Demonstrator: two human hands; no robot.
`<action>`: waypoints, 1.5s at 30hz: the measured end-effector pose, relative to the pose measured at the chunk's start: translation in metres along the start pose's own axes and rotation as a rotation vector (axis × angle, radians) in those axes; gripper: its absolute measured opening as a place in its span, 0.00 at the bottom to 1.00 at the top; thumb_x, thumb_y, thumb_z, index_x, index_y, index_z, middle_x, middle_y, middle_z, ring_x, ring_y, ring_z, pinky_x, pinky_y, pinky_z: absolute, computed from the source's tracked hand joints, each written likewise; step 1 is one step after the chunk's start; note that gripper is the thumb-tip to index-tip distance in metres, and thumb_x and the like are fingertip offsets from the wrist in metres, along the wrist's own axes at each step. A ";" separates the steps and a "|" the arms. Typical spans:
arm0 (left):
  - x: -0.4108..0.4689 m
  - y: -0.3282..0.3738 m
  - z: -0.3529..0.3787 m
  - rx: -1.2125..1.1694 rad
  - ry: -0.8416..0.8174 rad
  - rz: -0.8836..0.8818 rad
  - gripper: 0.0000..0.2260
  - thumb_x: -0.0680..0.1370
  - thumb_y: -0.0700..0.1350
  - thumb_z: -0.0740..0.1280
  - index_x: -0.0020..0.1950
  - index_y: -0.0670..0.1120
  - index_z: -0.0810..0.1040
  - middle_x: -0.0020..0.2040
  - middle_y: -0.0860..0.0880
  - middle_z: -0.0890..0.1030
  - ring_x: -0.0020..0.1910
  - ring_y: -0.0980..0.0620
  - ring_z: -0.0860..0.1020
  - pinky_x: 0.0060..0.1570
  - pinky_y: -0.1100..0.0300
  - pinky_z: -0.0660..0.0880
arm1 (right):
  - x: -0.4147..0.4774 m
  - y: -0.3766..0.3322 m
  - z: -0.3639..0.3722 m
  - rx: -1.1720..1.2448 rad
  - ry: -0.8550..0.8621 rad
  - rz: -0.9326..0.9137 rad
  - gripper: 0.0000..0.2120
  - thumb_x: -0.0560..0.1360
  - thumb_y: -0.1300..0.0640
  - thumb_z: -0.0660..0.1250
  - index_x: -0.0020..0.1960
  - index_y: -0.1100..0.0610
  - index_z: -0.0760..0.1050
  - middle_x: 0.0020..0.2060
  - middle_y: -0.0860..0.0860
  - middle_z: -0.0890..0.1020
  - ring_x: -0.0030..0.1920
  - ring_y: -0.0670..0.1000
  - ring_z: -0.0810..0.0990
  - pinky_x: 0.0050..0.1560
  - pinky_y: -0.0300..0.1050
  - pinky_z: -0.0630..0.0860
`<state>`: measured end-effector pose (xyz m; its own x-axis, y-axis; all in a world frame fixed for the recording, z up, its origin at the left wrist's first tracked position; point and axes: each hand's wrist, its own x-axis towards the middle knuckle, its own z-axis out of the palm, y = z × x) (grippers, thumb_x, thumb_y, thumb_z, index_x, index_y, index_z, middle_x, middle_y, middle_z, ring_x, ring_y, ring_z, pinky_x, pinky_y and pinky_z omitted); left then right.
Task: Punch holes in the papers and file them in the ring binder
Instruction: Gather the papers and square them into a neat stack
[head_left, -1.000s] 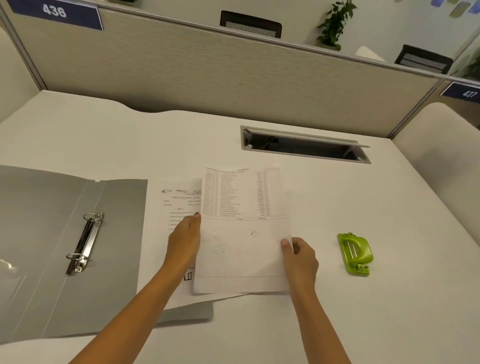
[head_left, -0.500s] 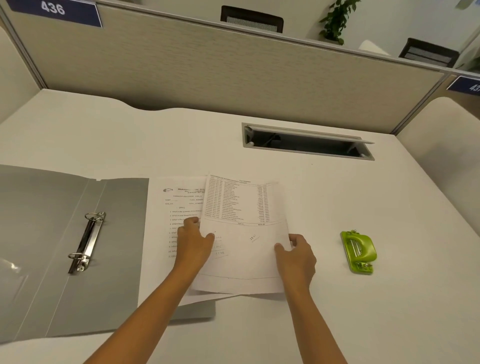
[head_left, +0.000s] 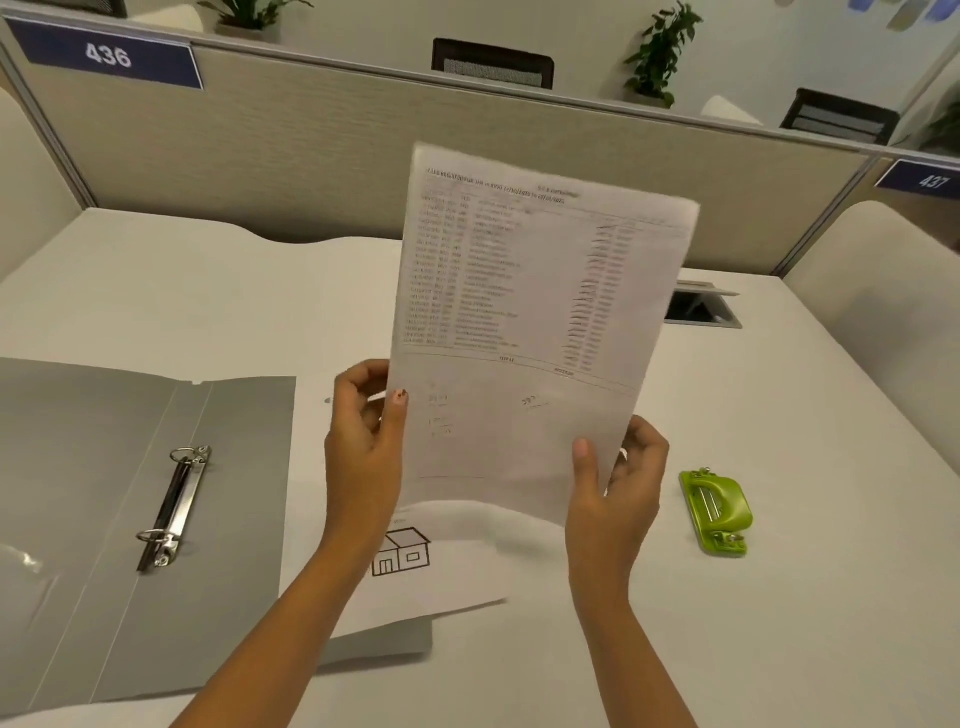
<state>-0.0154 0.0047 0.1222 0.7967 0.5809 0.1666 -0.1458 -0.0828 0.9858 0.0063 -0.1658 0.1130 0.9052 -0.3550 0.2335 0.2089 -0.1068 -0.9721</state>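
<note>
Printed sheet (head_left: 530, 332): one, held raised above the table (head_left: 779, 623), tilted slightly to the right, with rows of blurred print on its upper half. It is pinched at the left edge by the left hand (head_left: 363, 441), thumb on the front and fingers curled behind. It is pinched near the lower right corner by the right hand (head_left: 618, 483), thumb on the front and fingers behind.

Second sheet (head_left: 415, 571): laid flat on the table beneath the raised one, a line drawing of a house shown on it; its left part is laid over the right cover of the ring binder (head_left: 104, 493).

Ring binder: grey, laid open at the left of the table, two metal rings (head_left: 174, 509) closed and empty.

Hole punch (head_left: 717, 512): green, set on the table just right of the right hand, apart from both sheets.

Partition (head_left: 311, 156): beige, placed behind the table, with a blue plate (head_left: 109, 54) marked 436.
</note>
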 end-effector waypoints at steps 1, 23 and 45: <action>0.000 0.003 0.000 -0.013 0.013 0.029 0.10 0.81 0.45 0.61 0.61 0.50 0.69 0.55 0.56 0.78 0.50 0.60 0.80 0.41 0.69 0.77 | -0.001 0.000 0.001 0.016 -0.001 -0.012 0.17 0.75 0.64 0.68 0.59 0.52 0.68 0.51 0.41 0.78 0.49 0.38 0.80 0.43 0.28 0.76; 0.010 -0.026 -0.048 0.335 0.151 -0.152 0.08 0.80 0.48 0.62 0.52 0.47 0.79 0.46 0.52 0.82 0.44 0.56 0.80 0.36 0.68 0.72 | -0.006 0.020 0.028 -0.224 -0.312 0.181 0.04 0.79 0.55 0.63 0.53 0.52 0.74 0.45 0.44 0.81 0.44 0.42 0.80 0.36 0.28 0.75; 0.015 -0.066 -0.055 0.566 0.064 -0.428 0.06 0.82 0.42 0.56 0.57 0.41 0.65 0.50 0.38 0.78 0.34 0.49 0.74 0.28 0.58 0.68 | -0.024 0.046 0.068 -0.671 -0.499 0.296 0.15 0.78 0.62 0.61 0.64 0.56 0.70 0.57 0.52 0.80 0.54 0.54 0.80 0.52 0.46 0.78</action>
<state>-0.0262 0.0632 0.0587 0.6772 0.7016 -0.2217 0.5133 -0.2346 0.8255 0.0190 -0.0992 0.0606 0.9764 -0.0246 -0.2146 -0.1784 -0.6522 -0.7368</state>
